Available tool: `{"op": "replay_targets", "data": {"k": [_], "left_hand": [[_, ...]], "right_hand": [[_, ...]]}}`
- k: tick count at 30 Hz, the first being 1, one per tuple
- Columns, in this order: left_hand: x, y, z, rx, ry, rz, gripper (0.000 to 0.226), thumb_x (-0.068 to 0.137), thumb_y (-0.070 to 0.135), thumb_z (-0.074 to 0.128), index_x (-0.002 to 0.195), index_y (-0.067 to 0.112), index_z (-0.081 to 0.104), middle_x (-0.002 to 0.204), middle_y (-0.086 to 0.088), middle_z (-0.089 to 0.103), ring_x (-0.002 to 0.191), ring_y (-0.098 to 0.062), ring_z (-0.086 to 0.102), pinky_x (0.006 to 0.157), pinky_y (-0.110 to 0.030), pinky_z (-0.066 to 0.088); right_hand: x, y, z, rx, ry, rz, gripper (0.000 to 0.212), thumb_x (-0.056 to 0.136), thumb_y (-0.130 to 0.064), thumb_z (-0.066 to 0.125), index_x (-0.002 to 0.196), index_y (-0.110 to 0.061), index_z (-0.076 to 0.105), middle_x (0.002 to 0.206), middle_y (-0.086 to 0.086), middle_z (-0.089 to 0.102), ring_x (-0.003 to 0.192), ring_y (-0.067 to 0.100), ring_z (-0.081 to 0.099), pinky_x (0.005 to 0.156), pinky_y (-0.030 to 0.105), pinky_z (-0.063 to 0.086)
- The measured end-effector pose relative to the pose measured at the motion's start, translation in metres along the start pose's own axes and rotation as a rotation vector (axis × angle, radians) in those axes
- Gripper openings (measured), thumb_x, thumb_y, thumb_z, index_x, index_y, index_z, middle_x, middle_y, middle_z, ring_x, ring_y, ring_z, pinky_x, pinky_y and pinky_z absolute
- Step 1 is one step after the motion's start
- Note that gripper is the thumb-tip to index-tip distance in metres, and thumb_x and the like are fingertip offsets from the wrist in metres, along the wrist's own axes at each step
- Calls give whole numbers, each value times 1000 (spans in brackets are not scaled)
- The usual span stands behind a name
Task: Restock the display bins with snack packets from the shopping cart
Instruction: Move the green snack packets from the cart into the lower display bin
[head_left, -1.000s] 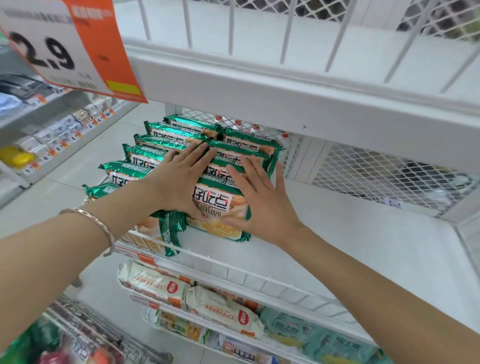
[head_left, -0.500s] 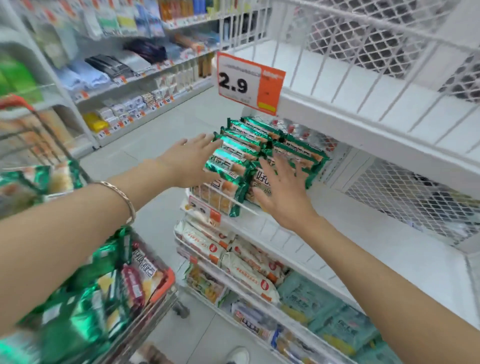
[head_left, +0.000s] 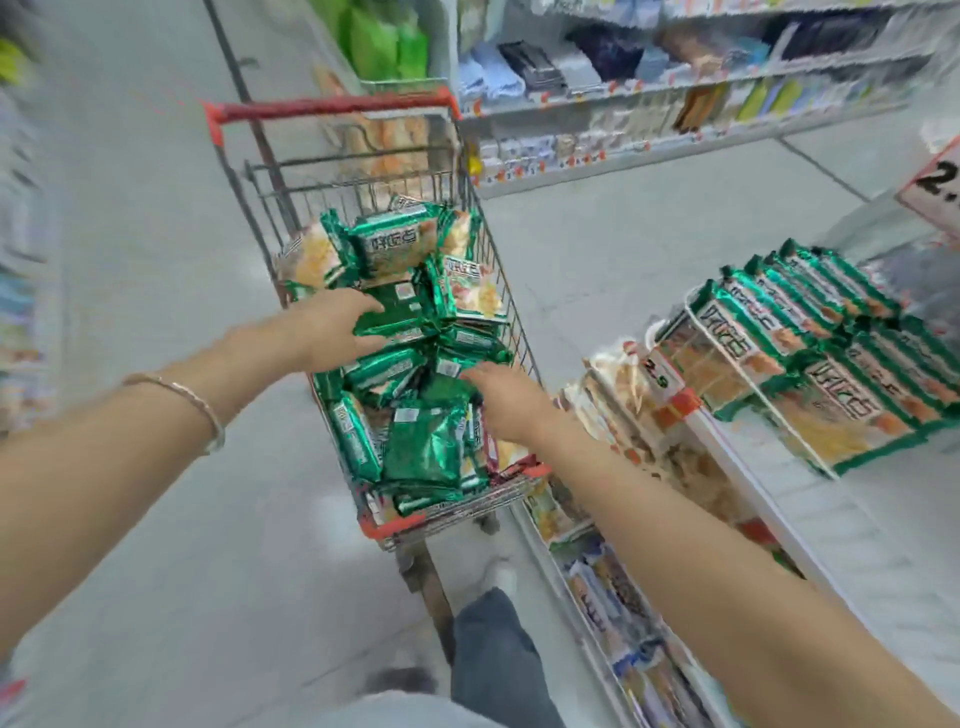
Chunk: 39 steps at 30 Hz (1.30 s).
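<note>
A wire shopping cart (head_left: 332, 106) with red trim stands in the aisle, heaped with green snack packets (head_left: 421, 447). My left hand (head_left: 332, 327) reaches into the cart's middle, fingers spread and resting on a green packet. Lower and to the right, my right hand (head_left: 504, 400) lies open over the heap, fingertips touching packets. Neither hand has closed round anything. To the right, the white wire display bin (head_left: 691, 306) holds neat rows of the same green packets (head_left: 810, 332).
A price sign (head_left: 935, 192) hangs above the bin. Lower shelves (head_left: 613, 395) under the bin carry other snack packs. Stocked store shelves (head_left: 623, 104) line the far side of the aisle. My leg (head_left: 493, 649) stands beside the cart's near end.
Both hands left the packets in the display bin and swung left and down to the cart. The view turned from the bin to the cart.
</note>
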<state>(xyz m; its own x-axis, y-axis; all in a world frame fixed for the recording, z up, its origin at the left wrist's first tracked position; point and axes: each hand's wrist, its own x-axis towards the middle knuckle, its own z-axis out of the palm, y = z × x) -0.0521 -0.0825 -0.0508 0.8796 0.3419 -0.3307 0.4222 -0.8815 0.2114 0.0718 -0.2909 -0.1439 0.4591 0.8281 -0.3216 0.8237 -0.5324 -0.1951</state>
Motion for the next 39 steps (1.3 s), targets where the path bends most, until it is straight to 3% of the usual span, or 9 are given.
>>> {"op": "replay_targets", "data": {"k": [3, 7, 11, 14, 21, 25, 29, 33, 39], "left_hand": [[-21, -22, 21, -122, 1, -79, 56, 99, 40, 56, 148, 16, 42, 154, -6, 42, 139, -25, 42, 112, -37, 34], [-34, -36, 49, -263, 2, -184, 49, 99, 34, 58, 144, 18, 48, 148, -7, 49, 131, -24, 50, 107, -35, 38], [-32, -40, 68, -515, 30, -292, 41, 98, 31, 59, 138, 23, 54, 126, -7, 62, 111, -21, 58, 93, -32, 44], [-20, -36, 79, -713, 61, -329, 38, 101, 30, 55, 137, 19, 55, 135, -1, 58, 123, -18, 53, 103, -33, 41], [16, 16, 93, -1102, -268, -346, 86, 84, 81, 34, 150, 26, 40, 148, 9, 45, 139, -18, 42, 120, -47, 28], [33, 23, 99, -1454, -323, -436, 74, 77, 74, 52, 126, 19, 59, 113, -5, 73, 101, -18, 71, 91, -39, 55], [39, 17, 102, -1606, -223, -448, 94, 53, 52, 92, 127, 7, 55, 102, -11, 74, 83, -19, 73, 65, -26, 59], [41, 0, 114, -1628, -119, -546, 116, 48, 39, 98, 143, 7, 40, 106, -10, 74, 89, -22, 73, 66, -33, 58], [37, -9, 136, -1748, -2, -732, 102, 70, 21, 81, 153, 5, 24, 102, -18, 73, 77, -25, 72, 57, -32, 58]], "right_hand": [[24, -20, 48, -439, -170, -244, 99, 89, 2, 63, 160, -26, 0, 167, 7, -8, 154, 29, -5, 122, 57, 6], [56, -19, 85, -596, -319, -389, 108, 90, -1, 65, 158, -32, -13, 167, 0, -15, 154, 29, -8, 119, 66, 6], [69, 4, 64, -388, -278, -498, 92, 88, -22, 68, 159, -26, 10, 165, 2, 21, 143, 31, 29, 113, 59, 27], [62, 21, 30, -66, -252, -377, 83, 80, -53, 59, 152, -18, 36, 133, 10, 62, 110, 25, 57, 104, 45, 42], [64, 53, -55, 730, -488, -49, 25, 101, -41, 49, 113, -22, 61, 101, -13, 58, 94, 4, 55, 84, 25, 42], [81, 54, -56, 914, -537, 35, 27, 101, -40, 50, 87, -19, 58, 78, -7, 63, 78, 12, 58, 85, 33, 45], [106, 66, -42, 1043, -513, 105, 48, 100, -55, 43, 112, -15, 64, 110, 11, 70, 102, 23, 65, 89, 35, 53], [151, 81, -30, 770, 159, 219, 37, 101, -25, 55, 133, -7, 57, 133, 11, 62, 110, 24, 62, 94, 33, 48], [216, 81, 17, 17, 126, 36, 114, 79, -3, 75, 159, -24, -3, 167, 10, -2, 154, 32, -2, 123, 49, 7]]}}
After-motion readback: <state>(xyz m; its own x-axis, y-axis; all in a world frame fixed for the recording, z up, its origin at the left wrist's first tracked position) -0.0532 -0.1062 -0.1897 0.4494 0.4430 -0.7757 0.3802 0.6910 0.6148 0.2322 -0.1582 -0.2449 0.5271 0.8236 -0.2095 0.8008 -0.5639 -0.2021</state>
